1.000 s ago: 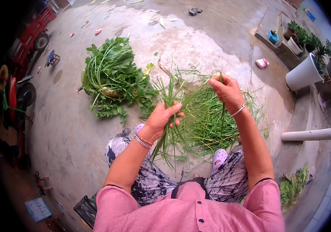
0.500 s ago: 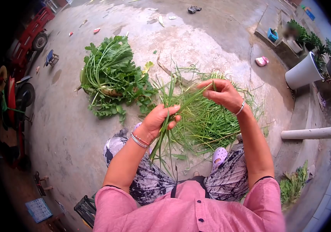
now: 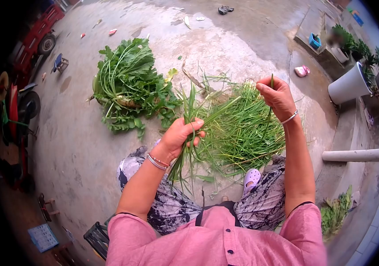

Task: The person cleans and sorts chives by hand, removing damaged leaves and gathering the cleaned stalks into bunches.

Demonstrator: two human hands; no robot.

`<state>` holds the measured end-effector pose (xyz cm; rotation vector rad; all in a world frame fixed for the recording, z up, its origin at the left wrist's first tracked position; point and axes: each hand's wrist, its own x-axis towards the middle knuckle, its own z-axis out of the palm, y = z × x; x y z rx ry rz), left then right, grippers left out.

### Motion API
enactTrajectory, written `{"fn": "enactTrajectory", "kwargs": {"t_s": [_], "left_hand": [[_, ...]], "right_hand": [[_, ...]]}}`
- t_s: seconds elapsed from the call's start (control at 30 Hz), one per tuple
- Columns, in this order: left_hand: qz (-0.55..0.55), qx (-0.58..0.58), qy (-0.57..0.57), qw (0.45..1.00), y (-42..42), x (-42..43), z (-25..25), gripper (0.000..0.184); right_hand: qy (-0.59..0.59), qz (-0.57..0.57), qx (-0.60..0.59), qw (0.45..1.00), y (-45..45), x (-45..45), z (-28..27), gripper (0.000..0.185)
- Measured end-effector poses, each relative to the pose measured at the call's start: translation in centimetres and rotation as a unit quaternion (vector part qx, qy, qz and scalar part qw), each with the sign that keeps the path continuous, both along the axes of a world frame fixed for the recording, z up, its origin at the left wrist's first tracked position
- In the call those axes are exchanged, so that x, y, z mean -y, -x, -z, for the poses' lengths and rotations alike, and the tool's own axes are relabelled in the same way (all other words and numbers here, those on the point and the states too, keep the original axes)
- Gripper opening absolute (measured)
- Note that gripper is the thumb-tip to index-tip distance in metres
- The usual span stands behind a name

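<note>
My left hand (image 3: pixel 183 135) is closed around a small bunch of chives (image 3: pixel 191 104), long flat green blades that stick out above and below the fist. Higher and to the right, my right hand (image 3: pixel 278 95) pinches a dark green chive blade (image 3: pixel 269 116), which hangs down past the wrist and pokes up above the fingers. Beneath my hands a loose pile of chives (image 3: pixel 251 135) spreads over the concrete. To the left of the pile lies a heap of leafy radishes (image 3: pixel 129 84), with part of a pale root showing among the leaves.
A tall white pot (image 3: pixel 350 84) stands at the right, near potted plants on a ledge. A white pipe (image 3: pixel 354 155) juts in below it. Wilted greens (image 3: pixel 335 213) lie at lower right. A red cart (image 3: pixel 34 40) and a small stool (image 3: pixel 59 63) are at left.
My right hand has moved right, away from the bunch, and now carries a single chive blade. My left hand has stayed nearly in place with the bunch.
</note>
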<state>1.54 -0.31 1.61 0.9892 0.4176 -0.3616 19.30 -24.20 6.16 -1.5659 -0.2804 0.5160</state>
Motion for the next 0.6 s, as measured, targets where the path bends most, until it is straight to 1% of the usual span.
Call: {"fn": "enactTrajectory", "kwargs": {"t_s": [0.03, 0.07, 0.1, 0.13, 0.17, 0.2, 0.23, 0.3, 0.33, 0.37, 0.43, 0.47, 0.5, 0.53, 0.57, 0.6], "left_hand": [[-0.007, -0.002, -0.03, 1.0, 0.1, 0.1, -0.4, 0.014], [-0.014, -0.005, -0.061, 0.998, 0.1, 0.1, -0.6, 0.014], [-0.016, -0.005, -0.061, 0.998, 0.2, 0.0, -0.5, 0.014], [-0.022, 0.013, -0.072, 0.997, 0.3, -0.1, -0.2, 0.014], [-0.028, 0.03, -0.083, 0.996, 0.3, -0.1, 0.0, 0.015], [-0.029, 0.03, -0.083, 0.996, 0.4, -0.2, 0.0, 0.015], [-0.033, 0.033, -0.091, 0.995, 0.4, -0.2, -0.1, 0.015], [-0.038, 0.035, -0.098, 0.994, 0.5, -0.2, -0.3, 0.016], [-0.044, 0.043, -0.108, 0.992, 0.5, -0.2, -0.5, 0.016], [-0.05, 0.051, -0.118, 0.99, 0.5, -0.2, -0.5, 0.016], [-0.05, 0.055, -0.124, 0.99, 0.5, -0.2, -0.4, 0.016], [-0.048, 0.06, -0.13, 0.989, 0.5, -0.2, -0.3, 0.016], [-0.049, 0.06, -0.13, 0.988, 0.5, -0.1, -0.2, 0.016], [-0.047, 0.064, -0.126, 0.989, 0.4, -0.1, -0.2, 0.016], [-0.045, 0.069, -0.122, 0.989, 0.4, 0.0, -0.1, 0.015], [-0.045, 0.069, -0.121, 0.989, 0.3, 0.0, 0.0, 0.015]], "right_hand": [[0.0, -0.001, 0.0, 1.0, -0.4, 0.3, 0.6, 0.016], [0.052, 0.013, 0.044, 0.998, -1.0, 0.4, 1.4, 0.017], [0.103, 0.027, 0.087, 0.99, -1.3, 0.5, 2.0, 0.02], [0.103, 0.026, 0.087, 0.991, -1.4, 0.6, 2.4, 0.02], [0.193, -0.007, 0.145, 0.97, -1.5, 0.8, 2.8, 0.024], [0.28, -0.04, 0.201, 0.938, -1.4, 0.7, 2.7, 0.03], [0.281, -0.041, 0.202, 0.938, -1.1, 0.5, 2.7, 0.03], [0.307, -0.073, 0.191, 0.93, -0.3, -0.1, 2.4, 0.037], [0.319, -0.066, 0.198, 0.924, -0.1, -0.4, 2.2, 0.033], [0.32, -0.068, 0.198, 0.924, 0.0, -0.5, 2.4, 0.033], [0.251, -0.078, 0.174, 0.949, 0.2, -1.0, 2.3, 0.029], [0.251, -0.08, 0.175, 0.949, 0.6, -1.3, 2.2, 0.029], [0.201, -0.08, 0.076, 0.973, 1.8, -2.2, 1.3, 0.028], [0.148, -0.079, -0.022, 0.986, 2.9, -3.1, 0.9, 0.028], [0.083, -0.091, -0.047, 0.991, 3.8, -3.9, 1.3, 0.03], [0.043, -0.103, -0.085, 0.99, 4.8, -4.8, 1.1, 0.029]]}}
